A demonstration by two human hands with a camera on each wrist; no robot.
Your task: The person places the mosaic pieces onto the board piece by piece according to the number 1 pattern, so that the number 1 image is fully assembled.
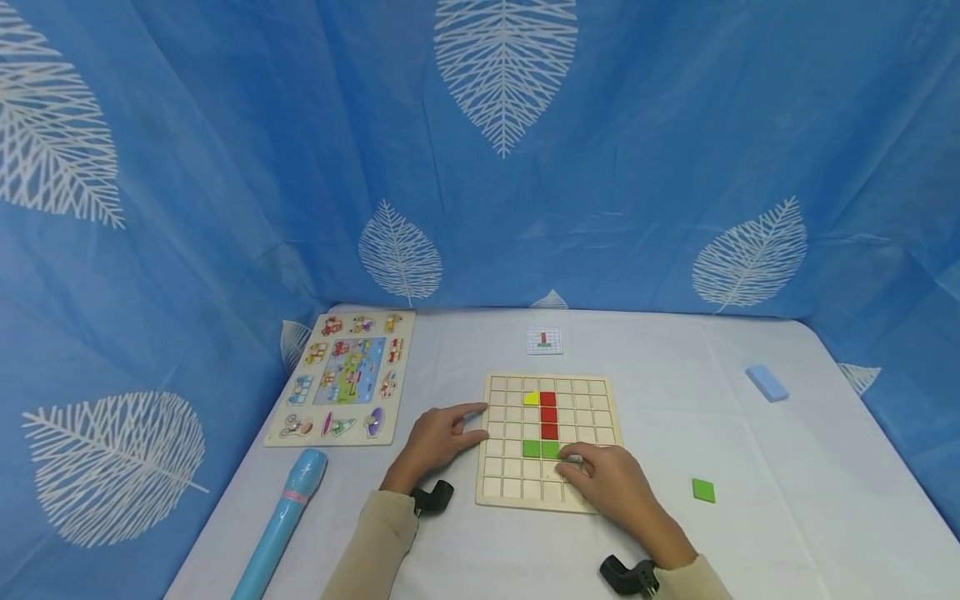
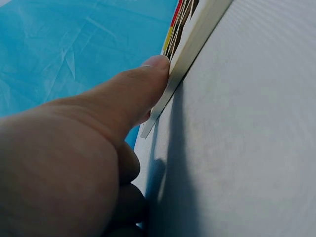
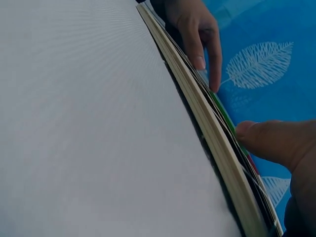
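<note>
Right hand [image 1: 611, 483] flat on grid board [image 1: 551, 440], perhaps pressing, left hand [image 1: 438, 437] steadying edge

Wooden grid board [image 1: 497, 483], pale, square-celled, lying flat on the desk with its near edge toward the person. Three red tiles [image 1: 549, 415] fill a vertical run of cells in its upper middle; a yellow tile [image 1: 532, 398] with a slanted edge sits just left of the topmost red one. Two green tiles [image 1: 541, 449] lie side by side in the row directly below the red run. A further green tile [image 1: 703, 490] lies loose on the desk, well apart to the board's right, turned cornerwise.
</note>
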